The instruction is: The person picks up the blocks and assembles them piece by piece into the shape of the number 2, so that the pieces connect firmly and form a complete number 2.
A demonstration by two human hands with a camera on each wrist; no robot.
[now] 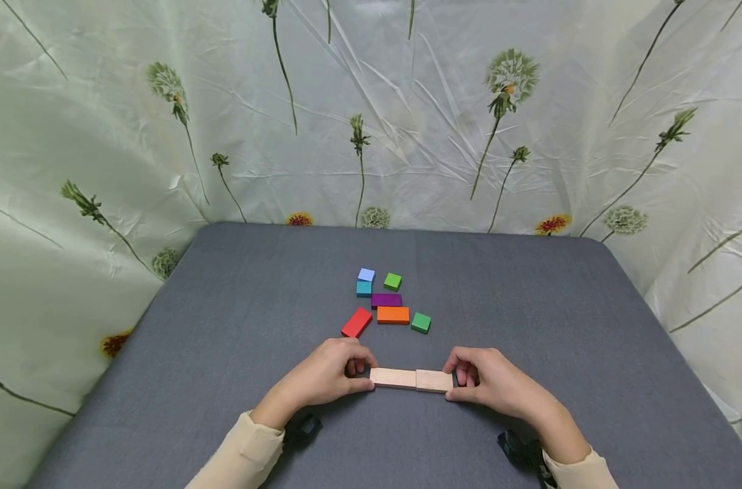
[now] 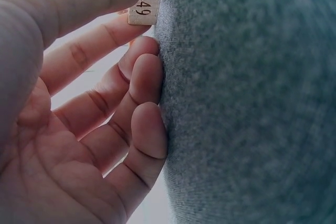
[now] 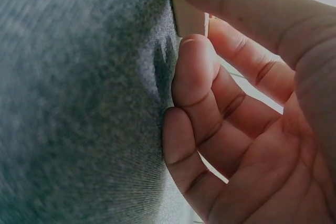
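Two plain wooden blocks lie end to end on the grey table in the head view, their inner ends touching. My left hand point(image 1: 328, 372) pinches the outer end of the left wooden block point(image 1: 393, 377) between thumb and forefinger. At the other side my right hand point(image 1: 495, 382) pinches the outer end of the right wooden block point(image 1: 434, 381). In the left wrist view the end of a wooden block point(image 2: 143, 17) bears the printed digits "49". The right wrist view shows a wooden block point(image 3: 189, 17) under the thumb, with the other fingertips resting on the cloth.
Beyond the hands lie a red block point(image 1: 356, 322), an orange block point(image 1: 393, 315), a purple block point(image 1: 386, 301) and several small green and blue blocks. A dandelion-print curtain point(image 1: 407, 170) hangs behind the grey table point(image 1: 273, 272). Black wrist cameras sit under both forearms.
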